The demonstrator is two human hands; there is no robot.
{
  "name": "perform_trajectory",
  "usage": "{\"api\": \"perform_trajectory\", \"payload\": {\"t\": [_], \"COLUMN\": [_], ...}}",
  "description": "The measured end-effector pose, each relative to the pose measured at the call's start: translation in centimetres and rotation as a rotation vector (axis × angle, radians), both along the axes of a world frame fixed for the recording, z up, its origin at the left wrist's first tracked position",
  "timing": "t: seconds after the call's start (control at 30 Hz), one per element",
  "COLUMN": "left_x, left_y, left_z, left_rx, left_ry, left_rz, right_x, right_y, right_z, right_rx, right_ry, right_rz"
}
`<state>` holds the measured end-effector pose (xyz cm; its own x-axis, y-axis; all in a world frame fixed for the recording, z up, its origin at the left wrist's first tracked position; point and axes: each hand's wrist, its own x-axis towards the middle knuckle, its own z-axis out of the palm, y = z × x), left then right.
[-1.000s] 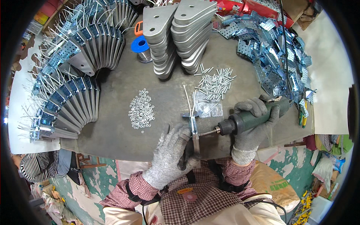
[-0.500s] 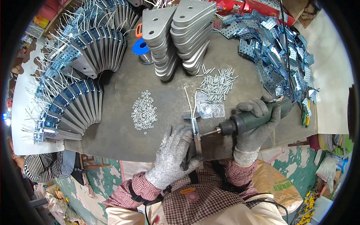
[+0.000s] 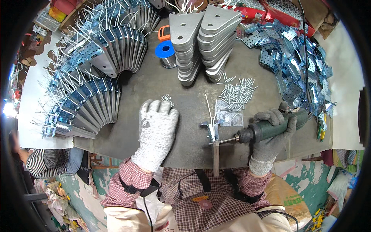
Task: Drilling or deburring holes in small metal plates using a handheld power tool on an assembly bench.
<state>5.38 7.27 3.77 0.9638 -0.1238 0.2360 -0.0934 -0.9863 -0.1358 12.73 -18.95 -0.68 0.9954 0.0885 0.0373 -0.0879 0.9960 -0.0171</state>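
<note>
My right hand [image 3: 268,133], in a grey glove, grips a dark green power screwdriver [image 3: 266,129]. Its bit points left and meets the side of a metal bracket [image 3: 212,131] with white wires, seated on the end of a grey plate [image 3: 216,160] that stands on edge at the table's front. My left hand [image 3: 157,127], gloved too, rests over a pile of small nuts [image 3: 167,99]. Its fingers curl down and cover most of the pile, so their tips and anything in them are hidden. Screws [image 3: 237,92] lie heaped beyond the bracket, partly on a clear plastic sheet [image 3: 228,116].
Finished-looking plates with wired brackets [image 3: 96,102] stand in curved rows at left. Two stacks of grey plates [image 3: 218,38] rise at the back, beside a blue solder spool [image 3: 165,50]. Loose perforated brackets [image 3: 293,63] fill the right side, with a black cable [image 3: 305,50] hanging over them.
My left hand has left the bracket and plate and moved left onto the nuts. My right hand still holds the screwdriver against the bracket. The whole view has shifted slightly.
</note>
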Motion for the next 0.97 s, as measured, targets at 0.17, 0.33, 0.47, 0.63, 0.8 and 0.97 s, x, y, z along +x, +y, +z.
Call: {"api": "perform_trajectory", "payload": {"t": [0.17, 0.33, 0.47, 0.63, 0.8, 0.97], "left_x": [1.6, -0.8, -3.4, -3.7, -4.2, -4.5], "left_y": [0.7, -2.1, -5.7, -6.9, -7.3, -6.7], "left_z": [-0.6, 0.2, -1.8, -3.8, -3.5, -2.8], "left_rx": [0.146, -0.593, -1.21, -1.093, -1.017, -0.954], "left_ry": [0.079, 0.04, -0.002, -0.169, -0.095, 0.024], "left_rz": [-0.102, -0.093, -0.12, -0.176, -0.111, -0.118], "right_x": [0.0, 0.2, 0.0, 0.1, 0.0, 0.0], "right_y": [0.3, -0.4, 0.1, 0.0, 0.0, -0.2], "right_z": [-0.2, -0.4, -0.1, -0.2, -0.3, -0.5], "right_rx": [-0.018, -0.035, -0.031, 0.008, 0.003, -0.025], "right_ry": [0.02, 0.036, 0.096, 0.098, 0.107, 0.101], "right_rz": [0.025, 0.009, -0.008, 0.023, 0.035, 0.041]}}
